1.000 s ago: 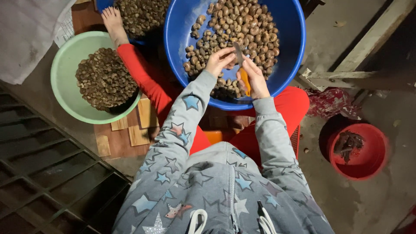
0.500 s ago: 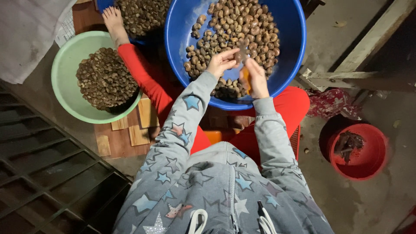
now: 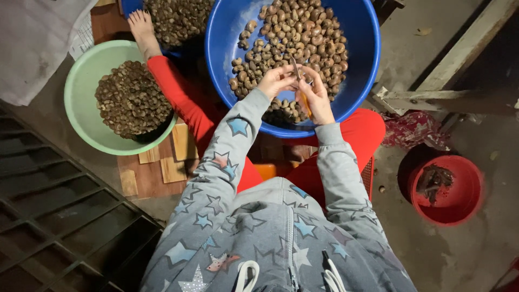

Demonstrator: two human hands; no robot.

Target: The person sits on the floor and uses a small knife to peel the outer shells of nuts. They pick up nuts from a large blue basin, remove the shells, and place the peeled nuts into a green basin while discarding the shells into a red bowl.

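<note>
A big blue basin (image 3: 216, 59) full of light brown nuts (image 3: 303, 32) rests on my lap. Both hands meet over its near side. My left hand (image 3: 274, 81) pinches a nut that its fingers mostly hide. My right hand (image 3: 319, 101) grips a small knife (image 3: 295, 67) with an orange handle. The thin blade points up and away, and its base touches the fingers of my left hand. My sleeves are grey with stars.
At left, a pale green basin (image 3: 81, 92) holds dark nuts (image 3: 130, 103). Another blue basin of dark nuts (image 3: 178, 19) stands at the top. My red trouser leg (image 3: 178, 97) and bare foot (image 3: 141, 24) lie between them. At right is a red bowl (image 3: 462, 189), and at lower left a metal grate (image 3: 59, 216).
Both hands stay over the same spot of the blue basin. Only the fingers and the knife blade shift slightly against the nut.
</note>
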